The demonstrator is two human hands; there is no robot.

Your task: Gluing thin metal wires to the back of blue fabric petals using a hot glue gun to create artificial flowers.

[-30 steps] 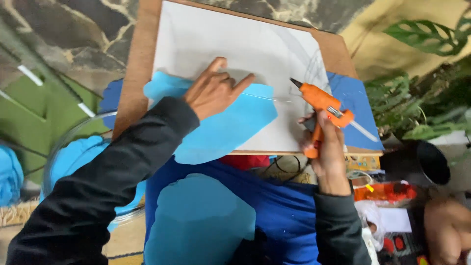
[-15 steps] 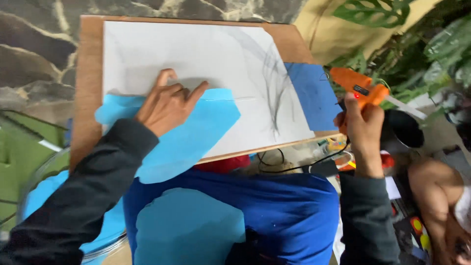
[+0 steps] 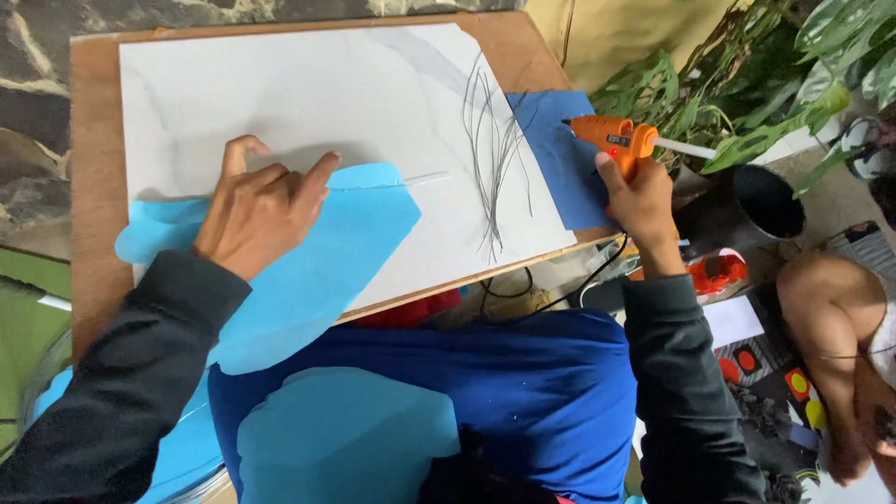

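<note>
Glue gun [image 3: 616, 137] moved left over board; right hand [image 3: 639, 196] grip wrapped around handle.

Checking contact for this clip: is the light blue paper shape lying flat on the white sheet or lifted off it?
Flat. The light blue paper shape lies spread on the white sheet, pressed down by the left hand.

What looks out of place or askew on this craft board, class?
The light blue paper cutout overhangs the near edge of the wooden board, pinned only by the left hand. Thin grey strands lie loose across the white sheet. The right hand holds the orange glue gun over a dark blue piece.
</note>
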